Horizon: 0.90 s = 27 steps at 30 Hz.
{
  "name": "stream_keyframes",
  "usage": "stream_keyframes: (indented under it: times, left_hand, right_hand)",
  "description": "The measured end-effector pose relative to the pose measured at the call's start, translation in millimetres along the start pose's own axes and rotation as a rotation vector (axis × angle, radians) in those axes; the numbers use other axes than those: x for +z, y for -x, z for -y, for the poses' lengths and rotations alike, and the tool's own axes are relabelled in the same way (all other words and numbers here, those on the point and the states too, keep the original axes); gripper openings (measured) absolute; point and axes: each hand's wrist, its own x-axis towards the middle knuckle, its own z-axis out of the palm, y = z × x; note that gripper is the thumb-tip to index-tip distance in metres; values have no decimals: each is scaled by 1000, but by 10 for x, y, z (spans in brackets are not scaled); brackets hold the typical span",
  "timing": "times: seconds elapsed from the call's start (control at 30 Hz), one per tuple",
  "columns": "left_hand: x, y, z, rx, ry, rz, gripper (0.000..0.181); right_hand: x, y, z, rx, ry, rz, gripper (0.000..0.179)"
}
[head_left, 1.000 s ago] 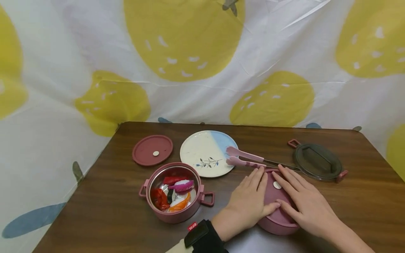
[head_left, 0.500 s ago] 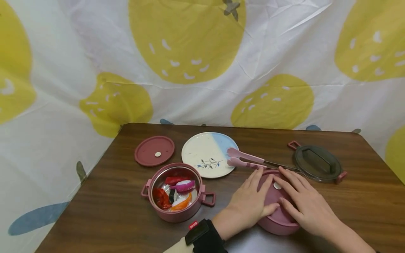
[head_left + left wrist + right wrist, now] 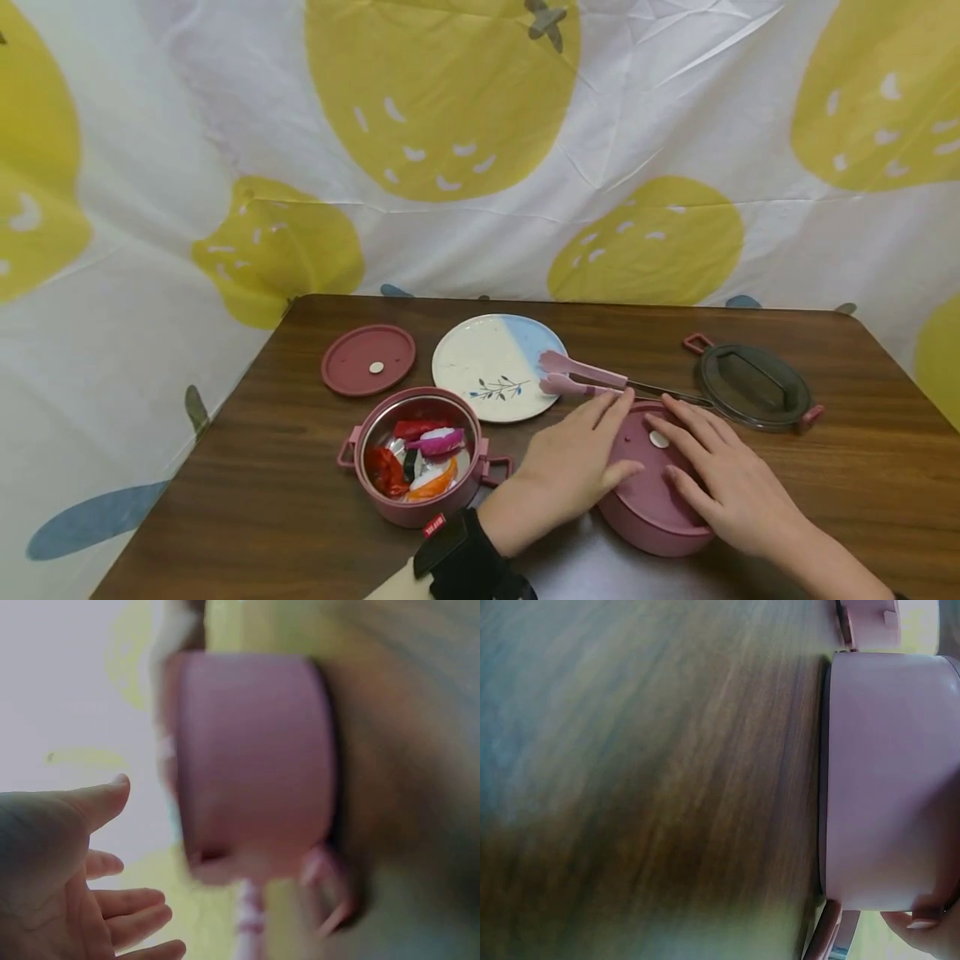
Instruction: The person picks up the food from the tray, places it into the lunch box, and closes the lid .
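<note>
resting flat on the lidded pink pot [image 3: 651, 492] near the table's [image 3: 262, 467] front edge, the left hand [image 3: 573, 467] and right hand [image 3: 731, 483] are lying with fingers spread, gripping nothing.

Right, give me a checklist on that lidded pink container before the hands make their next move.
1. Round pink lid seated on the pink container: ok by the head view.
2. Right hand flat on lid: ok.
3. Left hand on lid: cannot tell, only fingertips near its edge.
4. Pink-tipped metal tongs apart from lid: cannot tell, very close.
5. Open pink pot of food apart from left wrist: ok.
</note>
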Motion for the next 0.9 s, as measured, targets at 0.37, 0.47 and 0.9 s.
stream_keyframes:
  times: [0.37,0.47,0.9]
  left_hand:
    - [-829,274,690,-103,66,-185,60]
    - [-1000,391,957,-154,69,-235,56]
    - [-1315,850,2008,-369,-28,-266,50]
  right_hand:
    - [-10,4,16,10,-16,-16,56]
    - [-14,5,20,12,-19,-22,57]
    - [-5,6,7,-2,-15,-41,59]
